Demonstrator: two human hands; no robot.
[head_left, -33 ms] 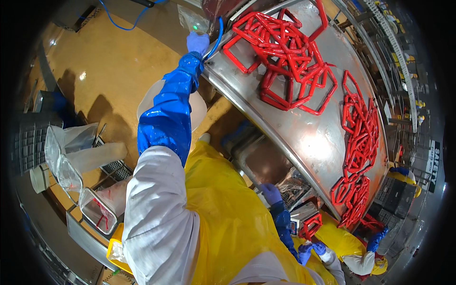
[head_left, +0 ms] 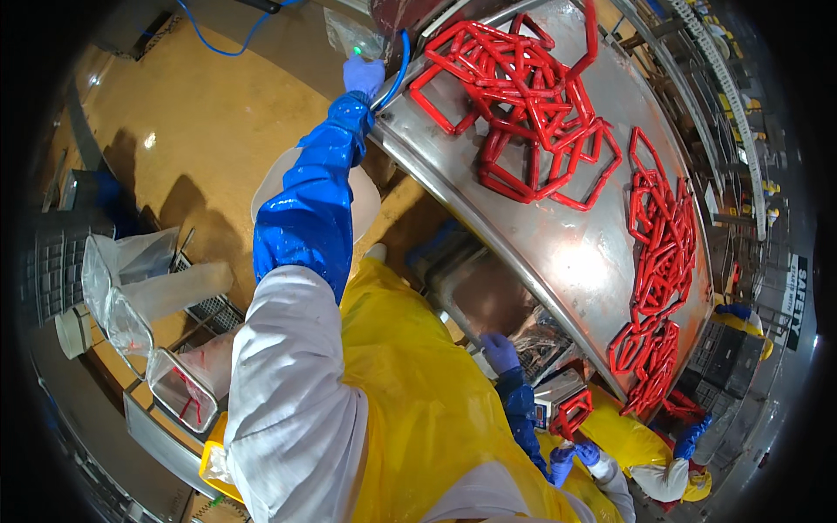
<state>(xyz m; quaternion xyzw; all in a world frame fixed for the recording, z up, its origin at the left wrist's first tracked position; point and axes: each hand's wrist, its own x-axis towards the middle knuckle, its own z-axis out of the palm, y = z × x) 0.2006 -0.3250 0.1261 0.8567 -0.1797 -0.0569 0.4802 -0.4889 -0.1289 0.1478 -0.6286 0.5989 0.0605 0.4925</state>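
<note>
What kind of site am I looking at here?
Most likely a food-processing plant floor. A long stainless steel table carries piles of red plastic frames, the left hand in a blue glove grips a blue hose, and the person wears a yellow apron.

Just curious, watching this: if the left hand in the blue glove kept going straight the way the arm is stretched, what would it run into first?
Probably the clear plastic bag just beyond the left hand, beside the blue hose at the steel table's edge. Depth is hard to judge here.
</note>
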